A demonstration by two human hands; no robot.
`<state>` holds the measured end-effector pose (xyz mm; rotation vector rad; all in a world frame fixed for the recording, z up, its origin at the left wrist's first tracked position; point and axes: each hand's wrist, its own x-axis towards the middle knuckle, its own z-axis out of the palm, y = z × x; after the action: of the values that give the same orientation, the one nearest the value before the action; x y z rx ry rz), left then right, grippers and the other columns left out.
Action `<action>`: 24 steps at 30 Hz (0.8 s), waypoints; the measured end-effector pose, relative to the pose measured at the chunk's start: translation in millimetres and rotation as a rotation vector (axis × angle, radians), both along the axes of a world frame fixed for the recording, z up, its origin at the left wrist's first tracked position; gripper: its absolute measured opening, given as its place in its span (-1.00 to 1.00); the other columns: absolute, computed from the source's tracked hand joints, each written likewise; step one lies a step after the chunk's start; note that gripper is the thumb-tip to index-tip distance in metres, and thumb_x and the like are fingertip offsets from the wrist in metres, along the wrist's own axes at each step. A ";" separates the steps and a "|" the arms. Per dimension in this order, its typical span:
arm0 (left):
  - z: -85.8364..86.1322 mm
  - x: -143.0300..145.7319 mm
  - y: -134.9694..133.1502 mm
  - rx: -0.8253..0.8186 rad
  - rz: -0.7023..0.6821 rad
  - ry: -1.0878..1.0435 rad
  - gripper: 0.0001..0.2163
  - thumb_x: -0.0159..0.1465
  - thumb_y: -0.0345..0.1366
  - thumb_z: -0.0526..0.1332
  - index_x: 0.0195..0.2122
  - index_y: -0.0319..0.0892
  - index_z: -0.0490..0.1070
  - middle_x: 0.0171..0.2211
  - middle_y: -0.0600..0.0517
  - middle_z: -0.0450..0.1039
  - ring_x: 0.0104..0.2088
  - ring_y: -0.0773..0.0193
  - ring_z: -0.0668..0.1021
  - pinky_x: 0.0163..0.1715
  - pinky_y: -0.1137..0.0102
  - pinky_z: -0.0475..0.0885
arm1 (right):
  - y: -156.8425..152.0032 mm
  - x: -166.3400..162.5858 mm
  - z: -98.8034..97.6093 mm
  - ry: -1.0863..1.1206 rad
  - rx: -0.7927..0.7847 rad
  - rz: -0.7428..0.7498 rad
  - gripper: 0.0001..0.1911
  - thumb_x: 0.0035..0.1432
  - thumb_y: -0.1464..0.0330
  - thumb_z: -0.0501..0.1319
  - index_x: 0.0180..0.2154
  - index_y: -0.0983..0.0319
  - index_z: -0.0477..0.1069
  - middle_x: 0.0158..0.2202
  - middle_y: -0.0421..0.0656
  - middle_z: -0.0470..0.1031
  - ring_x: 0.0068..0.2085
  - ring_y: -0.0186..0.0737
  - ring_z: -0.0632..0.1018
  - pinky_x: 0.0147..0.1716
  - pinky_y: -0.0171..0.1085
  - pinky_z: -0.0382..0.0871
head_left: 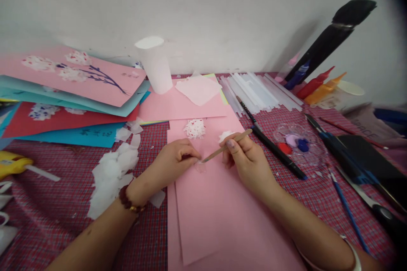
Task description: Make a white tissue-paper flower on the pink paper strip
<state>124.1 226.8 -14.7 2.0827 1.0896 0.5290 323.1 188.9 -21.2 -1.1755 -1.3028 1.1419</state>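
My right hand (pixel 248 161) grips a flat wooden craft stick (pixel 243 134), slanting down to the left over pink paper (pixel 206 220). The stick's lower tip meets a small piece of thin white paper (pixel 200 167). With thumb and forefinger closed, my left hand (pixel 174 156) pinches the edge of that piece. Just beyond my fingers, a crumpled white paper flower with red specks (pixel 194 128) sits on the pink sheet. A second white puff (pixel 225 136) is partly hidden behind my right hand.
Left are white paper scraps (pixel 111 173), a yellow glue gun (pixel 12 164) and stacked flower cards (pixel 104 67). A white paper roll (pixel 154 65) stands behind. Right are glue sticks (pixel 254 91), a black pen (pixel 278 152), a paint palette (pixel 313 154), scissors (pixel 381 211) and paint bottles (pixel 318 82).
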 end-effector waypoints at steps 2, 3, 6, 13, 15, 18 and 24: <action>-0.3 -0.3 0.2 -0.002 0.003 -0.002 -0.85 0.16 -0.46 0.18 -0.40 -0.14 0.53 -0.43 0.09 0.43 -0.38 0.37 0.46 -0.37 0.47 0.32 | 0.0 3.0 0.2 0.005 0.016 -0.027 -0.81 0.28 0.26 0.04 -0.31 0.22 0.32 -0.60 -0.31 0.32 -0.60 -0.41 0.36 -0.60 -0.38 0.27; -0.6 -0.6 0.4 -0.002 0.007 -0.001 -0.85 0.15 -0.47 0.18 -0.40 -0.14 0.53 -0.42 0.09 0.44 -0.38 0.37 0.47 -0.37 0.47 0.32 | -0.3 4.9 1.3 0.009 0.032 -0.055 -0.81 0.28 0.27 0.04 -0.30 0.22 0.33 -0.60 -0.31 0.32 -0.60 -0.41 0.36 -0.60 -0.38 0.27; -1.6 -2.0 1.4 -0.006 0.000 -0.001 -0.84 0.13 -0.50 0.16 -0.41 -0.15 0.52 -0.42 0.08 0.44 -0.37 0.37 0.47 -0.36 0.47 0.32 | -2.9 10.1 8.3 0.018 0.082 -0.128 -0.82 0.28 0.28 0.05 -0.31 0.21 0.34 -0.62 -0.32 0.31 -0.61 -0.41 0.36 -0.59 -0.38 0.26; -4.1 -5.0 2.7 -0.019 0.011 -0.007 -0.70 0.08 -0.55 0.06 -0.23 -0.16 0.48 -0.36 0.06 0.45 -0.36 0.35 0.46 -0.35 0.44 0.35 | -7.4 6.9 13.5 -0.074 0.100 -0.062 -0.81 0.28 0.29 0.04 -0.34 0.21 0.34 -0.62 -0.32 0.31 -0.61 -0.42 0.35 -0.59 -0.39 0.24; -3.4 -4.9 1.4 -0.042 0.034 -0.009 -0.69 0.08 -0.53 0.07 -0.19 -0.17 0.46 -0.36 0.06 0.44 -0.37 0.35 0.45 -0.36 0.44 0.35 | -7.3 4.9 11.2 -0.079 0.094 -0.033 -0.81 0.29 0.28 0.04 -0.32 0.21 0.34 -0.60 -0.31 0.33 -0.59 -0.42 0.36 -0.57 -0.38 0.26; -3.3 -4.2 0.2 -0.081 0.053 -0.009 -0.75 0.09 -0.47 0.08 -0.23 -0.17 0.45 -0.38 0.07 0.43 -0.38 0.35 0.45 -0.37 0.45 0.35 | -6.7 3.0 8.1 -0.074 0.092 -0.019 -0.81 0.30 0.28 0.03 -0.30 0.20 0.33 -0.57 -0.30 0.35 -0.57 -0.41 0.38 -0.55 -0.37 0.28; 3.9 -4.5 7.4 -0.122 0.074 0.026 -0.79 0.14 -0.44 0.05 -0.26 -0.18 0.42 -0.34 0.06 0.48 -0.36 0.33 0.47 -0.35 0.43 0.35 | -5.5 6.9 -0.2 -0.063 0.057 0.007 -0.82 0.29 0.27 0.03 -0.27 0.20 0.34 -0.54 -0.28 0.36 -0.54 -0.39 0.40 -0.53 -0.35 0.31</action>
<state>119.6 234.2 -10.8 1.9548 1.1878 0.4607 330.0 183.4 -21.4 -1.1735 -1.3795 1.0734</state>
